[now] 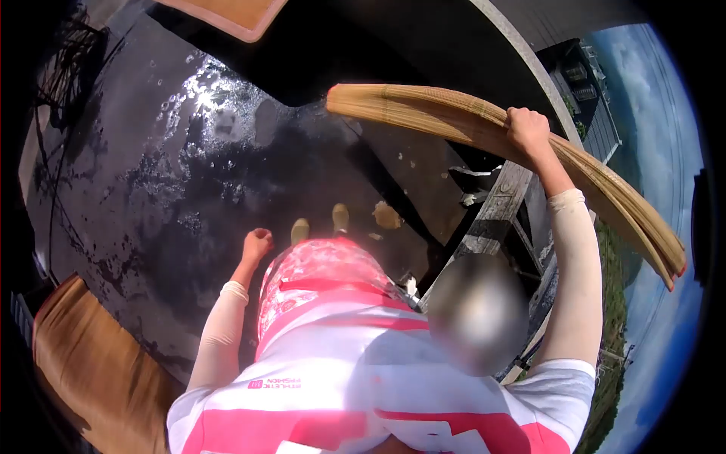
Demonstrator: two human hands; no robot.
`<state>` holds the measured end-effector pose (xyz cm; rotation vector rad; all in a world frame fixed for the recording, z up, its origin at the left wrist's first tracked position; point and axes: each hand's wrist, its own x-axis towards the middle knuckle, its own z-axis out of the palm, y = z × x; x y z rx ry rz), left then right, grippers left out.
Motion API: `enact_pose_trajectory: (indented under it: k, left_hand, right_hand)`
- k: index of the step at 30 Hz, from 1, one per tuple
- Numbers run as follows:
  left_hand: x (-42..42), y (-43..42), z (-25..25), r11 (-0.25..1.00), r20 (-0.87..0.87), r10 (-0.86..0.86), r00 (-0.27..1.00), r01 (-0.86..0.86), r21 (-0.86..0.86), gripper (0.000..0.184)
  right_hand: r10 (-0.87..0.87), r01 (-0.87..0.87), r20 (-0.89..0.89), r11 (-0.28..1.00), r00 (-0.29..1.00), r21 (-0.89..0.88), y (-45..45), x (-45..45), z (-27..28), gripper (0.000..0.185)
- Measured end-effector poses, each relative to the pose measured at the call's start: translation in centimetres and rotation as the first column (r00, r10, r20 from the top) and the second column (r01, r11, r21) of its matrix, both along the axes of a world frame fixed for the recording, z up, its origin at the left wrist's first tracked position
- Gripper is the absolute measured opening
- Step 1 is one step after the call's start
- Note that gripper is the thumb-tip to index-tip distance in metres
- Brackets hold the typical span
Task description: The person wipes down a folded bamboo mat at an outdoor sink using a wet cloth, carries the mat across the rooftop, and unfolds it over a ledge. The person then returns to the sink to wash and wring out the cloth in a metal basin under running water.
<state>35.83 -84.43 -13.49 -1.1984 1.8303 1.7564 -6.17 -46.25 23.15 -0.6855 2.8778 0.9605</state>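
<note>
Two hands (259,244) (527,130), two shoes (300,230) (341,219), one folded mat (423,107) and, towards the dim edges, perhaps two brown mats (98,356) (227,13).

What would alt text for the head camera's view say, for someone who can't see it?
A person's raised right hand grips a long, folded tan mat, while the left hand hangs lower, fingers curled. The view looks down over a pink-and-white shirt to two feet on dark, wet-looking ground, with a brown sheet at lower left.

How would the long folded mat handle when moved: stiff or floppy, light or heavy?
Probably light for its size: the right hand alone holds the mat up. Likely semi-stiff, arcing without collapsing. Its layers may splay; they part at one end.
</note>
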Motion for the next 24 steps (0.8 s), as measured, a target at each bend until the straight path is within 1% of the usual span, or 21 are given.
enact_pose_trajectory:
  k: [2, 5, 8, 9, 10, 12, 13, 14, 15, 16, 17, 18, 19, 20, 21, 22, 24]
  left_hand:
    - [1.7, 1.0, 0.5, 0.996, -0.008, 0.093, 0.996, -0.093, 0.016, 0.016]
    - [3.3, 2.5, 2.2, 0.977, 0.029, 0.212, 0.977, -0.212, -0.006, 0.017]
    - [2.4, 4.3, 3.2, 0.97, 0.023, 0.242, 0.97, -0.241, -0.043, 0.017]
    - [1.3, 4.7, 3.5, 0.976, 0.028, 0.217, 0.976, -0.216, -0.029, 0.02]
    - [-0.5, 5.0, 4.2, 0.981, -0.043, 0.185, 0.982, -0.187, -0.053, 0.022]
    - [-5.0, 5.4, 5.9, 0.985, -0.185, 0.104, 0.977, -0.127, -0.115, 0.027]
    - [-8.2, 5.5, 9.0, 0.989, -0.257, 0.065, 0.964, -0.097, -0.113, 0.032]
    - [-11.6, 5.5, 13.0, 0.992, -0.338, 0.017, 0.941, -0.06, -0.115, 0.037]
    - [-14.6, 5.5, 15.8, 0.99, -0.432, -0.019, 0.902, -0.043, -0.133, 0.043]
    - [-17.6, 5.4, 18.5, 0.988, -0.527, -0.056, 0.848, -0.029, -0.153, 0.049]
    - [-20.6, 5.1, 21.7, 0.945, -0.588, -0.202, 0.783, -0.002, -0.327, 0.06]
    - [-23.0, 5.1, 24.4, 0.87, -0.61, -0.346, 0.713, 0.0, -0.494, 0.071]
    - [-25.5, 5.3, 25.9, 0.825, -0.638, -0.404, 0.655, -0.041, -0.564, 0.084]
    - [-27.8, 5.6, 27.3, 0.774, -0.652, -0.46, 0.603, -0.088, -0.627, 0.098]
    - [-29.8, 6.2, 28.9, 0.753, -0.665, -0.485, 0.568, -0.115, -0.648, 0.109]
    - [-31.6, 6.8, 30.2, 0.728, -0.672, -0.503, 0.544, -0.153, -0.669, 0.119]
    - [-34.7, 7.3, 31.6, 0.698, -0.692, -0.478, 0.541, -0.244, -0.673, 0.131]
  right_hand:
    - [0.089, -0.091, 0.038, 0.993, 0.995, 0.079, -3.8, -4.0, -5.0, 0.012]
    - [0.123, -0.139, 0.111, 0.979, 0.986, 0.146, -10.5, -6.8, -10.0, 0.017]
    - [0.172, -0.201, 0.158, 0.961, 0.972, 0.19, -15.2, -7.7, -14.2, 0.02]
    - [0.264, -0.288, 0.144, 0.941, 0.954, 0.179, -16.4, -7.7, -15.2, 0.019]
    - [0.352, -0.37, 0.128, 0.914, 0.927, 0.169, -17.3, -7.7, -16.4, 0.017]
    - [0.417, -0.456, 0.205, 0.866, 0.885, 0.205, -19.5, -8.0, -19.2, 0.017]
    - [0.465, -0.506, 0.214, 0.834, 0.859, 0.219, -20.6, -7.3, -19.7, 0.018]
    - [0.505, -0.545, 0.213, 0.804, 0.837, 0.237, -21.5, -6.4, -20.2, 0.018]
    - [0.483, -0.542, 0.257, 0.796, 0.837, 0.27, -22.5, -6.1, -21.9, 0.021]
    - [0.515, -0.59, 0.297, 0.752, 0.804, 0.294, -23.3, -5.1, -22.4, 0.025]
    - [0.512, -0.591, 0.298, 0.732, 0.805, 0.338, -24.2, -4.9, -23.7, 0.027]
    - [0.653, -0.684, 0.236, 0.609, 0.72, 0.4, -24.1, -3.6, -21.9, 0.028]
    - [0.712, -0.741, 0.252, 0.542, 0.656, 0.397, -24.7, -4.6, -24.5, 0.027]
    - [0.929, -0.797, 0.031, 0.298, 0.368, 0.526, -22.8, -2.6, -19.7, 0.021]
    - [0.935, -0.812, 0.024, 0.293, 0.353, 0.505, -22.8, -2.5, -19.8, 0.021]
    - [0.916, -0.835, 0.075, 0.324, 0.395, 0.445, -23.2, -2.4, -20.8, 0.021]
    - [0.895, -0.867, 0.145, 0.351, 0.422, 0.354, -24.6, -1.8, -22.0, 0.021]
